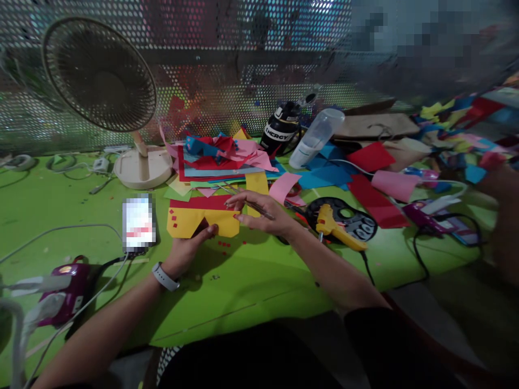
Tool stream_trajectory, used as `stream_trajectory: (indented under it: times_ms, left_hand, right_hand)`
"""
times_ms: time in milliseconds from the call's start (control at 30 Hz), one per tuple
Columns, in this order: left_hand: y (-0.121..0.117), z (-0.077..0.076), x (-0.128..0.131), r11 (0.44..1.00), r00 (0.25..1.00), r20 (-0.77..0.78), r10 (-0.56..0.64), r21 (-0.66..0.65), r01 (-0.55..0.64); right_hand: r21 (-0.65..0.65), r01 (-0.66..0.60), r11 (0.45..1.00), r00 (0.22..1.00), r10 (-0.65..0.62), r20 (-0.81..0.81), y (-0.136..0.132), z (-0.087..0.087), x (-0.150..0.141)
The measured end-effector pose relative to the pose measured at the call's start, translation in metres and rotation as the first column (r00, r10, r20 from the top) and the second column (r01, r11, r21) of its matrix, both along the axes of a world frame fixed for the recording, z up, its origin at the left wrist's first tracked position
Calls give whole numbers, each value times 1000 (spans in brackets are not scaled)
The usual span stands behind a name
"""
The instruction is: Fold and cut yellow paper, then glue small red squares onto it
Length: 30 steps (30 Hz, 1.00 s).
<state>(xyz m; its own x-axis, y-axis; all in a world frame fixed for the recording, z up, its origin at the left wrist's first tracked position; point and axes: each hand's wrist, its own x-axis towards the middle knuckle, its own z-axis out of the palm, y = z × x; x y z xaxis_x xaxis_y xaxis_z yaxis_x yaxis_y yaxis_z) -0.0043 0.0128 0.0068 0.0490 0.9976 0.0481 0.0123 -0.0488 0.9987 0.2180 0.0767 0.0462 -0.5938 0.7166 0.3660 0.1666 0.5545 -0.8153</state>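
Note:
My left hand (190, 246) pinches the lower edge of a yellow paper piece (186, 224) with cut corners and a notch. A red paper band (190, 202) runs along its top, and several tiny red squares sit on its left end. My right hand (265, 208) is closed around slim metal tweezers (260, 208), whose tips point to the upper left. Its fingertips are at the right end of the yellow piece; whether they touch it I cannot tell. More tiny red paper squares (224, 245) lie on the green table (243, 292) just below.
Behind my hands is a pile of coloured paper (227, 156). A yellow glue gun (340, 229) rests on a black tray (312, 210) at the right. A fan (141, 167), a lit phone (138, 221) and a purple power block (67, 292) stand left. Another person's arm (505, 210) reaches in right.

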Motion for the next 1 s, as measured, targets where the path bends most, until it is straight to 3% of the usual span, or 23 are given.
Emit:
stream_trajectory:
  times_ms: [433, 600, 733, 833, 1000]
  left_hand:
    - [-1, 3, 1, 999, 998, 55, 25, -44, -22]
    - [5, -7, -2, 990, 981, 148, 124, -89, -112]
    - [12, -16, -4, 960, 924, 280, 259, -180, -215]
    - [14, -18, -4, 954, 916, 293, 272, -206, -217]
    - [12, -17, -2, 970, 921, 320, 222, -165, -177]
  right_hand:
    - [10, 1, 1000, 999, 0, -53, 1, -2, -2]
    - [-17, 170, 985, 977, -171, -129, 1, 0, 9]
    - [3, 260, 966, 965, -260, -19, -12, -11, 29]
    - [153, 287, 946, 941, -308, 142, -27, -30, 45]
    - [453, 130, 882, 933, -264, 246, -49, -61, 63]
